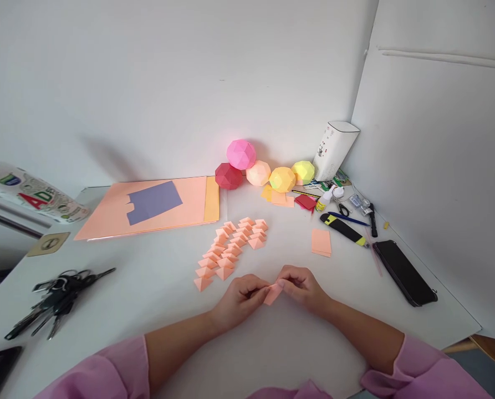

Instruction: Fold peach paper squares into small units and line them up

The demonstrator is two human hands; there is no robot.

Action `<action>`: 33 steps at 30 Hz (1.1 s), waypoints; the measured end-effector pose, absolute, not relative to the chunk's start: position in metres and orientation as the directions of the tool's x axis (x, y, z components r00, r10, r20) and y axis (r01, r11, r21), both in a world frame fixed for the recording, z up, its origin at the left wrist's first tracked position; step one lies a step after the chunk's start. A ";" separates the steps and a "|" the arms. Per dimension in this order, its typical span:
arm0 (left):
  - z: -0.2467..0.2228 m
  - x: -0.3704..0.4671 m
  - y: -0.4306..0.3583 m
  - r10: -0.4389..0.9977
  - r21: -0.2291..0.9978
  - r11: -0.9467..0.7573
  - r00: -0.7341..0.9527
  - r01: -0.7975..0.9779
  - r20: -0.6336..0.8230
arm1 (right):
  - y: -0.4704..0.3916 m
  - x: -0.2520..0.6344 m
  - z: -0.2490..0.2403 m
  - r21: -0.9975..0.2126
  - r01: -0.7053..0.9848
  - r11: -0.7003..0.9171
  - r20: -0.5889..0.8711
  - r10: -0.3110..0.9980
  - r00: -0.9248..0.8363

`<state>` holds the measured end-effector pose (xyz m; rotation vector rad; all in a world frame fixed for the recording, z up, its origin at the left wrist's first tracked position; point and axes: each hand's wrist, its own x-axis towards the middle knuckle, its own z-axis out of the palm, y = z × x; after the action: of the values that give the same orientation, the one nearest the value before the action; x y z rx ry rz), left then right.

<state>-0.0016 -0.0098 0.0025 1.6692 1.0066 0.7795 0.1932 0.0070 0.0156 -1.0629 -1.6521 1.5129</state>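
Observation:
Between my two hands is a small peach paper piece (273,294). My left hand (241,299) pinches its left edge, and my right hand (303,286) pinches its upper right corner. Several folded peach paper pieces (224,272) lie in slanting rows on the table, up and left of my hands. A small stack of flat peach paper (321,242) rests beyond my right hand, to its right.
On the white table (147,288), keys (60,299) lie left, large peach sheets (101,213) with a purple sheet (156,202) back left. Paper balls (241,154) line the wall. A cutter (342,229), glue bottle (324,199) and black phone-like object (405,272) are right.

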 end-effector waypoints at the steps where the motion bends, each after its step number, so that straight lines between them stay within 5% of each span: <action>1: 0.002 -0.002 -0.010 0.895 0.956 -0.150 0.445 0.253 0.023 | 0.007 0.193 0.016 -0.990 0.139 0.001 -0.064 0.888 -0.456; 22: 0.005 -0.001 -0.011 0.902 0.993 0.004 0.428 0.114 -0.052 | 0.007 0.194 0.011 -0.992 0.102 -0.068 -0.103 0.911 -0.400; 33: 0.003 -0.001 -0.010 0.895 0.998 0.033 0.443 0.060 -0.056 | 0.004 0.190 0.006 -0.980 0.180 0.089 0.002 0.900 -0.436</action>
<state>-0.0005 -0.0098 0.0027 1.3952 0.9197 0.8080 0.1902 0.0037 0.0058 -1.0717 -1.7126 1.3959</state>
